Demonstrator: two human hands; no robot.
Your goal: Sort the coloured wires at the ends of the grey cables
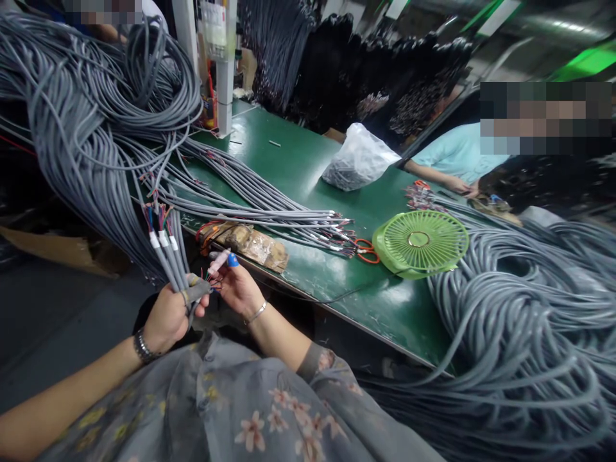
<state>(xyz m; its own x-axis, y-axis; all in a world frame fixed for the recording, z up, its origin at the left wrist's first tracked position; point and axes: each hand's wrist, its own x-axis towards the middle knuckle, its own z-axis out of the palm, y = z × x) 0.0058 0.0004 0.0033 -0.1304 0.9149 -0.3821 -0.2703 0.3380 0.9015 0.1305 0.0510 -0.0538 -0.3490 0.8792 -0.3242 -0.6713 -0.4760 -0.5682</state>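
While the left hand (166,316) wraps its fingers around a small bunch of grey cables (178,273), their white-banded ends point to 11 o'clock. The right hand (238,290) is just beside it at 2 o'clock, its fingers close to some thin coloured wires (210,278); I can't tell if they pinch them. A thin wire could snap if it gets a hard tug, and the bunch could slip apart if the left hand goes loose. Farther out at 2 o'clock, a taped block (262,249) sits by the edge of the tabletop (289,157); a bump from the right arm could knock it off. Past it lies a long cable pile (289,217), with orange handles (368,251) near its tips, then a green fan (418,239) almost at 3 o'clock.
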